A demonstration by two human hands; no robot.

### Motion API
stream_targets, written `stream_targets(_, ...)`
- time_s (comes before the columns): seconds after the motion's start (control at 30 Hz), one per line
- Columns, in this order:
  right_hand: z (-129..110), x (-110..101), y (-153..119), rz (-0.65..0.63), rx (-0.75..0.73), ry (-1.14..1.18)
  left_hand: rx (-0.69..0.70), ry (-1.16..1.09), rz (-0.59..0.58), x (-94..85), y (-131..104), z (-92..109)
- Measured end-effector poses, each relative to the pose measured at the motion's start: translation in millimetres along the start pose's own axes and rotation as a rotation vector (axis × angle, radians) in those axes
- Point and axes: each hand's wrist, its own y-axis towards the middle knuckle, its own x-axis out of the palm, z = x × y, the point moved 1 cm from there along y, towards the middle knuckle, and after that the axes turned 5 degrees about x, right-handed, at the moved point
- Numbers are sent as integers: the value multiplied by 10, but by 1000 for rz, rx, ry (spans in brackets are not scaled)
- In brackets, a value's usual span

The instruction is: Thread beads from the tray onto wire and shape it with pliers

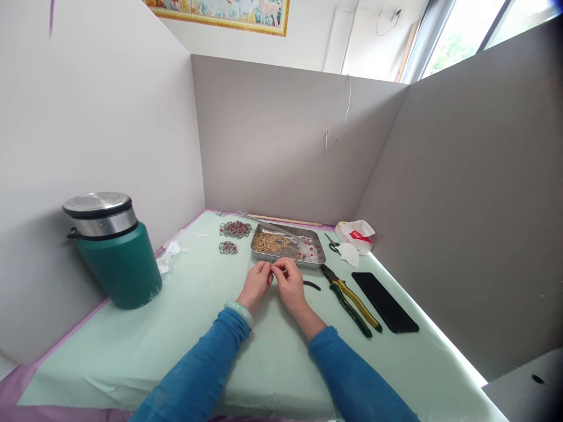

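My left hand (257, 283) and my right hand (288, 282) meet fingertip to fingertip just in front of a metal tray (260, 256). Both are pinched closed around something tiny; a thin pale line sticks up between them, too small to name. Inside the tray lie gold beads (275, 242) on the left and clear and coloured beads (309, 251) on the right. Thin metal rods (268, 224) rest slantwise across its back rim. Behind my right hand a dark curved handle (312, 285) pokes out, the rest of it hidden.
Two piles of red-and-silver pieces (235, 229) lie left of the tray. To the right are green-and-yellow pliers (352, 302), a black phone (385, 302), scissors (333, 245) and a tissue pack (355, 233). A green flask (116, 264) stands far left near crumpled tissue (168, 257). Grey panels (281, 140) enclose the table.
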Motion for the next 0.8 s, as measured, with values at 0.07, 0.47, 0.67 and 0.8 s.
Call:
stream_targets(0.07,21,1,19,1,67,43,35,14,2,-1,-2,0)
stream_targets(0.47,50,-190,159,-273,474,452,-39,-116,-231,-14,-33,80)
stream_targets(0.67,98,-211,156,-300,540,518,-99,-87,-260,0,-41,69)
stream_targets(0.8,104,-218,153,-307,504,548,-150,-89,-290,12,-61,90)
